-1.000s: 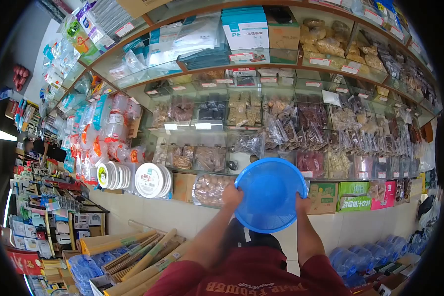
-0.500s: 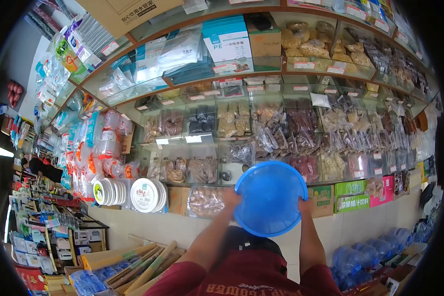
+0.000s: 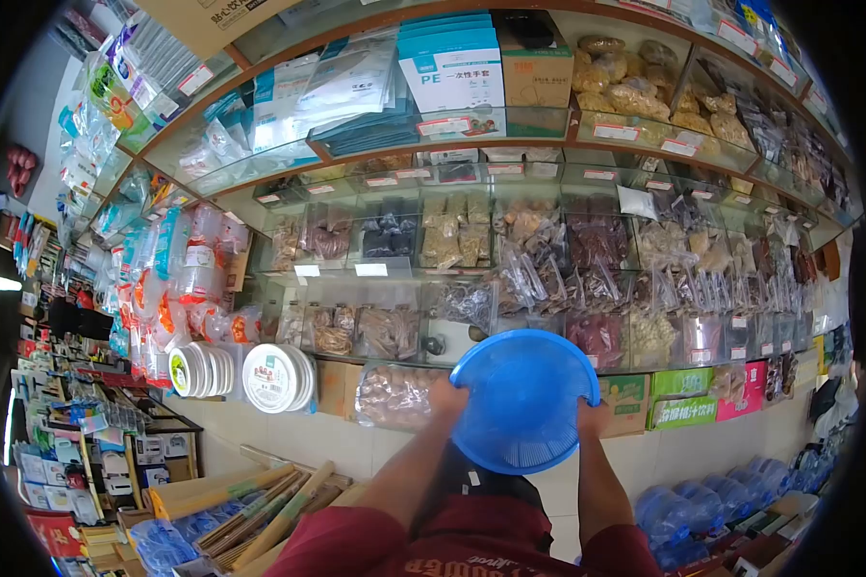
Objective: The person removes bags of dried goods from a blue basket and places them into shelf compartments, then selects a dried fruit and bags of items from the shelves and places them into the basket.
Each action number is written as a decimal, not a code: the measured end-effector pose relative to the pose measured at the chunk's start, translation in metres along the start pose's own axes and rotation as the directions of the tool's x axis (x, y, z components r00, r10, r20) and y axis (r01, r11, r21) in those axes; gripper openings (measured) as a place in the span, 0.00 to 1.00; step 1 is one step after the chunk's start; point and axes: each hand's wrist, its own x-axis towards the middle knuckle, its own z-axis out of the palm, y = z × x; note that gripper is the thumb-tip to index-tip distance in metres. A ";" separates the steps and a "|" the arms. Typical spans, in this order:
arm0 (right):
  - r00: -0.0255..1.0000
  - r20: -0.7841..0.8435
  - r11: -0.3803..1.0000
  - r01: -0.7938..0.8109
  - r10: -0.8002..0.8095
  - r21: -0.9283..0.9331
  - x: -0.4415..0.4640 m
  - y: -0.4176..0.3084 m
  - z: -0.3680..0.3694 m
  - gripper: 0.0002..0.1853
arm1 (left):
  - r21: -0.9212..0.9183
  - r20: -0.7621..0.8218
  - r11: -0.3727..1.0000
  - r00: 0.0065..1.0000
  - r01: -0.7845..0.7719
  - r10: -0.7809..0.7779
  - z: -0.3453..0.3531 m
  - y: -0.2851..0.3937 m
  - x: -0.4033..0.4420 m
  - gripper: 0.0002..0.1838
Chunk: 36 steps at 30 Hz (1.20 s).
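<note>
Both hands hold a blue plastic basket [image 3: 522, 409] in front of the person's body, above the floor [image 3: 356, 447] and just short of the lowest shelf row, its wide opening facing the head camera. The left hand [image 3: 445, 396] grips the rim on the left side, and the right hand [image 3: 592, 415] grips it on the right. The fingers of each hand close on the rim, though most of them are hidden by the basket or blurred, so how far they wrap underneath cannot be told. The basket's wall shows fine slits near its lower edge. Just beside the left hand lies a clear bag of round brown pieces [image 3: 392, 392]; farther left stand two stacks of white disposable plates, one with a printed label [image 3: 273, 378] and one with a green label [image 3: 187, 371]. Near the right hand are a printed brown carton [image 3: 627, 404], then a green carton [image 3: 681, 412] and a pink box [image 3: 744, 389]. Higher up, white-and-teal glove packs [image 3: 457, 82] stand beside a brown box [image 3: 539, 82]. Large blue bottles [image 3: 722, 495] stand at lower right, and long wrapped rolls [image 3: 284, 519] lie at lower left.
</note>
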 end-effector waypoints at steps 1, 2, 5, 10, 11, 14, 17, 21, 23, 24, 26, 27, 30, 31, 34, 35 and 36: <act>1.000 -0.002 0.999 0.014 -0.014 0.041 -0.001 0.000 -0.001 0.19 | -0.028 -0.015 0.999 1.000 -0.016 0.016 -0.002 0.000 -0.001 0.18; 1.000 -0.003 0.996 0.027 -0.027 0.083 -0.002 0.000 -0.001 0.19 | -0.025 -0.014 1.000 1.000 -0.014 0.014 -0.002 0.000 -0.002 0.18; 1.000 0.012 0.999 0.007 -0.007 0.049 -0.004 -0.004 -0.005 0.19 | -0.033 -0.025 0.999 0.999 -0.028 0.027 -0.001 -0.002 -0.001 0.17; 1.000 0.018 0.994 0.014 -0.016 0.107 -0.006 -0.006 -0.011 0.18 | -0.078 -0.057 0.997 0.998 -0.006 0.002 -0.004 0.004 -0.005 0.14; 0.999 0.014 0.989 0.044 -0.047 0.142 -0.007 -0.004 -0.010 0.18 | -0.078 -0.054 0.997 0.999 -0.009 0.005 -0.004 0.005 -0.005 0.14; 0.999 -0.024 0.993 0.039 -0.037 0.115 -0.009 -0.008 -0.011 0.18 | -0.092 -0.100 0.996 0.995 -0.018 0.009 0.000 0.000 -0.005 0.13; 0.998 -0.047 0.993 0.052 -0.047 0.107 -0.005 0.002 -0.001 0.19 | -0.085 -0.123 0.995 0.991 -0.061 0.050 0.003 -0.006 -0.003 0.14; 0.997 -0.071 0.998 0.045 -0.041 0.048 -0.004 0.008 0.006 0.20 | -0.153 -0.205 0.979 0.974 -0.132 0.099 0.006 -0.011 -0.003 0.16; 0.999 -0.041 0.997 0.028 -0.025 0.070 -0.006 0.004 0.000 0.21 | -0.179 -0.237 0.970 0.964 -0.167 0.122 0.007 -0.011 -0.004 0.17; 0.999 -0.040 0.997 0.029 -0.026 0.070 -0.006 0.005 0.002 0.21 | -0.185 -0.219 0.972 0.970 -0.143 0.101 0.006 -0.009 -0.005 0.18; 0.998 -0.058 0.997 0.037 -0.033 0.067 -0.004 0.008 0.005 0.20 | -0.192 -0.200 0.974 0.977 -0.118 0.079 0.002 -0.004 -0.007 0.18; 0.998 -0.059 0.997 0.037 -0.033 0.067 -0.004 0.006 0.003 0.20 | -0.189 -0.187 0.977 0.980 -0.102 0.067 0.002 -0.004 -0.007 0.18; 0.999 -0.037 0.997 0.030 -0.027 0.077 -0.006 0.003 -0.001 0.20 | -0.189 -0.182 0.977 0.981 -0.096 0.061 0.001 -0.002 -0.008 0.18; 0.998 -0.049 0.996 0.040 -0.036 0.079 -0.005 0.004 0.001 0.20 | -0.192 -0.191 0.976 0.979 -0.104 0.067 0.000 -0.002 -0.008 0.18; 0.997 -0.063 0.995 0.050 -0.045 0.084 -0.005 0.004 0.000 0.19 | -0.166 -0.174 0.984 0.984 -0.061 0.032 -0.003 0.004 -0.009 0.18; 0.997 -0.064 0.995 0.052 -0.046 0.089 -0.006 0.003 0.000 0.19 | -0.167 -0.172 0.984 0.985 -0.059 0.030 -0.003 0.004 -0.009 0.18; 0.997 -0.064 0.995 0.052 -0.047 0.087 -0.005 0.003 0.000 0.19 | -0.166 -0.170 0.984 0.985 -0.067 0.038 -0.002 0.002 -0.008 0.17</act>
